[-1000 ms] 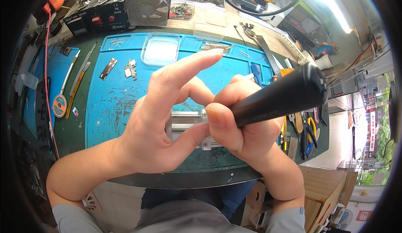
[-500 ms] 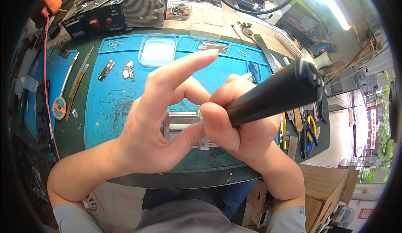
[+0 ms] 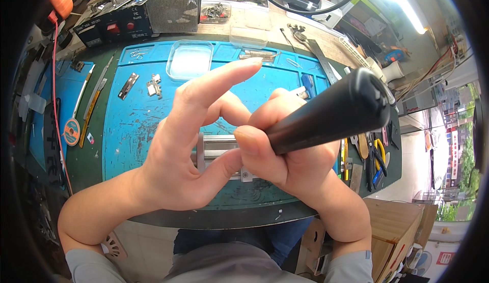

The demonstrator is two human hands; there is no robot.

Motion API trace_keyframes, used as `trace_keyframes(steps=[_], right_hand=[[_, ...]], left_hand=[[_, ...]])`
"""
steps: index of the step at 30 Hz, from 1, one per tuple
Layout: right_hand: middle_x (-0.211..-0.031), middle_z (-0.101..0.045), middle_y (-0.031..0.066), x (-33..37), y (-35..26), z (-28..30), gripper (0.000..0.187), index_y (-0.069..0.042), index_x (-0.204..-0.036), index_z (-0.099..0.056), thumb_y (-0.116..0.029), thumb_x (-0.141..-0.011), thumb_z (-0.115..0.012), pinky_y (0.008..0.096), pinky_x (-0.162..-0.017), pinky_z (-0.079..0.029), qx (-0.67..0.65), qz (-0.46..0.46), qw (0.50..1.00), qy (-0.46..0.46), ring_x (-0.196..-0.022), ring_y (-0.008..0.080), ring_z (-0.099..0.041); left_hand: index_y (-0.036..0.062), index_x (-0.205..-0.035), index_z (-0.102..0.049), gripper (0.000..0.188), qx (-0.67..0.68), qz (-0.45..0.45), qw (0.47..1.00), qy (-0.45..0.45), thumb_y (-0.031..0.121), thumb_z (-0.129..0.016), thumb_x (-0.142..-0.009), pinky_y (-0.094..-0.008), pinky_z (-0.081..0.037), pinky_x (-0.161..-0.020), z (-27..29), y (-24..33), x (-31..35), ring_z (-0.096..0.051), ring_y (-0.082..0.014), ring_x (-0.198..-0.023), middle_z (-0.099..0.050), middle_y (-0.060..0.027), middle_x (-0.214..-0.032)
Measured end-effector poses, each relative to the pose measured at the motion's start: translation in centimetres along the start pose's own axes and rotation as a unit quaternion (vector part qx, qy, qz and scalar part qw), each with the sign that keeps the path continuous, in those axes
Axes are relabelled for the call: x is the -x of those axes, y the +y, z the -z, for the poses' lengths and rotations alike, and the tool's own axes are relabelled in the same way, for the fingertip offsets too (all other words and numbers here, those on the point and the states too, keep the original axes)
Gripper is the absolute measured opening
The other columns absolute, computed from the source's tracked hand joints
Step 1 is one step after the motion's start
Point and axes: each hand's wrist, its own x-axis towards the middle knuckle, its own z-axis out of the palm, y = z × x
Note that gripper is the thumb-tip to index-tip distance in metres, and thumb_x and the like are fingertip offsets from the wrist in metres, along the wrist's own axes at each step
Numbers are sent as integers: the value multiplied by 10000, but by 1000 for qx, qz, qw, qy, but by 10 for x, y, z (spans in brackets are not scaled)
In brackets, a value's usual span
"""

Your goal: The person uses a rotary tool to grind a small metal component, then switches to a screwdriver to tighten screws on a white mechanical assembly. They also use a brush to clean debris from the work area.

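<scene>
My right hand (image 3: 298,166) is wrapped round the thick black handle (image 3: 326,117) of a tool, whose butt end points up and to the right. The tool's working end is hidden behind my fingers. My left hand (image 3: 170,143) meets the right one, thumb and middle finger bent into a ring with their tips out of sight against the right fist. The left index finger stretches freely above. Whatever the left fingertips pinch cannot be made out. Beneath both hands, a silver metal fixture with parallel rails (image 3: 220,141) rests on the blue work mat (image 3: 137,130).
Two small metal parts (image 3: 155,85) and a clear plastic box (image 3: 211,61) are on the mat beyond my left hand. A black bench device (image 3: 119,26) stands at the back left. Pliers with yellow handles (image 3: 379,153) and other hand tools lie to the right. A solder spool (image 3: 72,131) is at left.
Both hands and the black handle have shifted very slightly to the left. The grip looks the same, and the fixture stays beneath my hands.
</scene>
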Motion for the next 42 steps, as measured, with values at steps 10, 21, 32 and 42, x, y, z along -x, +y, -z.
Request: trace_keyframes(steps=[10,21,32,42], right_hand=[[-750,-632,58,1,0,1,175,-30,-802,-619,-43,-884,-773,306,-499,-365,-5,3,1000,-6,-560,154,-478],[-740,-629,59,0,-2,1,177,-24,-798,-619,-48,-886,-771,304,-487,-372,4,3,1000,-6,-560,157,-496],[-741,-631,52,-1,-1,1,188,-30,-808,-609,-49,-880,-782,306,-492,-378,20,2,1000,0,-559,161,-495],[-724,-626,48,-2,-2,0,195,-31,-798,-601,-48,-887,-773,306,-499,-377,31,-2,999,8,-566,157,-492]], left_hand=[[5,-1523,-356,747,10,24,1000,1,4,-695,-858,-383,-343,-1152,-2,2,0,-365,-302,-1464,-243,-290,-1629],[9,-1547,-305,787,-35,-9,999,-13,14,-690,-861,-352,-414,-1077,0,0,-1,-487,-234,-1328,-257,-270,-1621],[7,-1566,-262,826,-61,-25,998,-14,-4,-695,-863,-386,-387,-1133,2,-5,1,-383,-303,-1461,-267,-270,-1624],[-9,-1514,-314,750,-18,-7,1000,24,-70,-671,-857,-359,-429,-1071,-6,-3,3,-485,-240,-1332,-411,-190,-1498]])
